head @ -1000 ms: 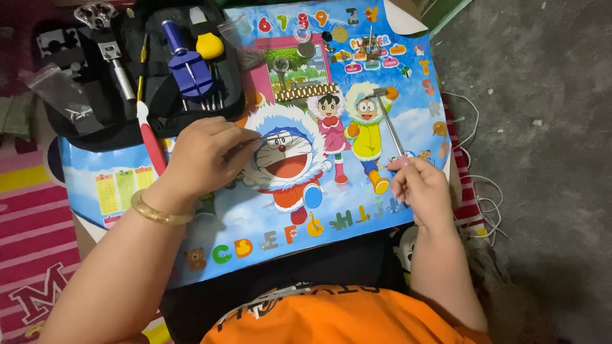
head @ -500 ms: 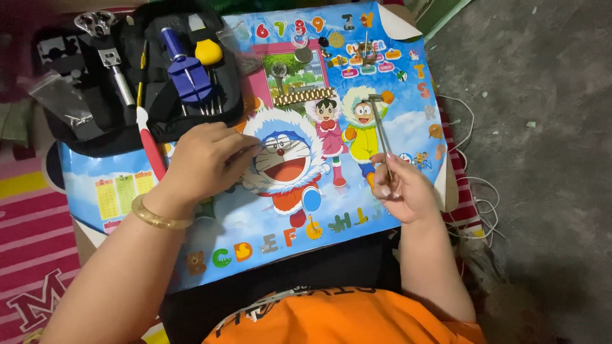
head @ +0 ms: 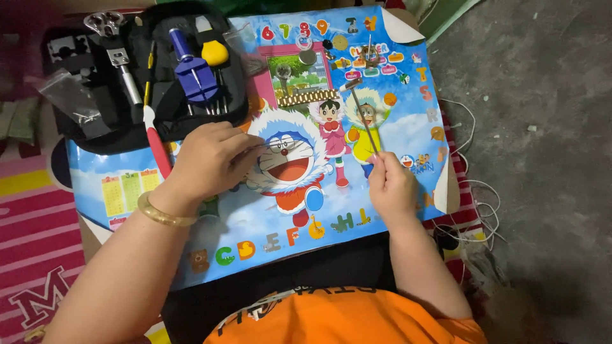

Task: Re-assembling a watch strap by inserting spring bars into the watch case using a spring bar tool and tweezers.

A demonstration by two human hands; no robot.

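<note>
My right hand grips the handle end of a small thin hammer, whose head is raised over the colourful cartoon poster that covers the board in front of me. My left hand, with a gold bangle at the wrist, rests fingers down on the poster's left-middle; whether it pinches something small is hidden. A gold metal watch band lies flat near the poster's top centre, beyond the hammer head.
An open black tool case holds a blue tool, a yellow-handled tool and metal pliers at the upper left. A red-handled tool leans by it. Small round watch parts sit at the top. White cables trail on grey floor at right.
My right hand has moved left and up from the poster's right edge, lifting the hammer so it stands more upright. The left hand has stayed in place.
</note>
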